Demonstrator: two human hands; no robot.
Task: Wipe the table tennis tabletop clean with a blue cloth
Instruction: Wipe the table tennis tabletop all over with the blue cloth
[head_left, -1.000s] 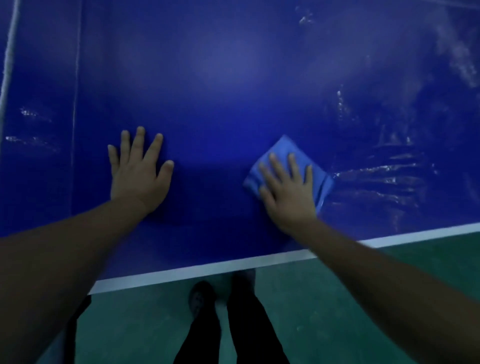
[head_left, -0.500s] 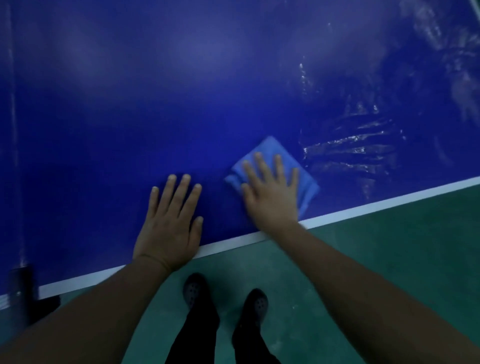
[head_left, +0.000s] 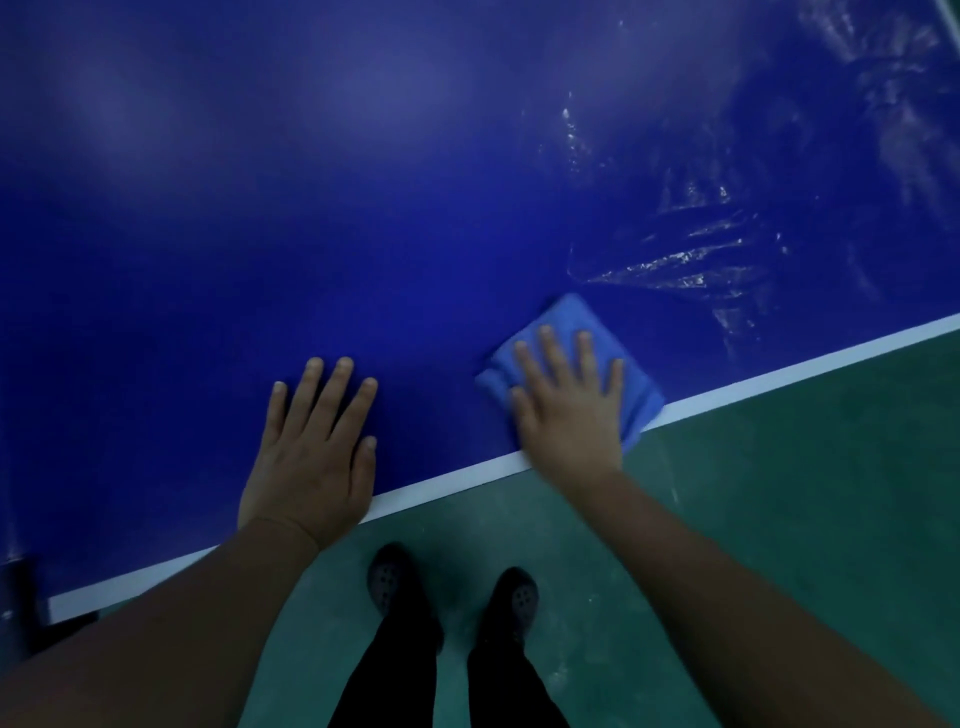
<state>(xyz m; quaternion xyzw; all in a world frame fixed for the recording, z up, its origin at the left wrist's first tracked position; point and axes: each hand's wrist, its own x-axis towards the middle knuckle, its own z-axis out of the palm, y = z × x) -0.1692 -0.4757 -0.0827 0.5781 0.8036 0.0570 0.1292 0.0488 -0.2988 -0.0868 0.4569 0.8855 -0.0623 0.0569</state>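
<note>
The dark blue table tennis tabletop (head_left: 363, 234) fills the upper view, edged by a white line (head_left: 447, 480) along its near side. A folded light blue cloth (head_left: 587, 325) lies at that near edge, one corner hanging past the white line. My right hand (head_left: 566, 410) presses flat on the cloth with straight, spread fingers. My left hand (head_left: 311, 447) lies flat on the bare tabletop to the left of the cloth, its heel over the white edge line. Wet streaks (head_left: 680, 260) glisten on the surface beyond and to the right of the cloth.
Green floor (head_left: 779, 493) lies below the table's near edge. My two dark shoes (head_left: 395, 582) and black trousers stand just under the edge, between my arms. A dark fitting (head_left: 21, 608) sits at the table's lower left corner.
My right hand has drawn the cloth back toward the near edge, so it overhangs the white line. My left hand came back from the table's middle to the near edge and stays there.
</note>
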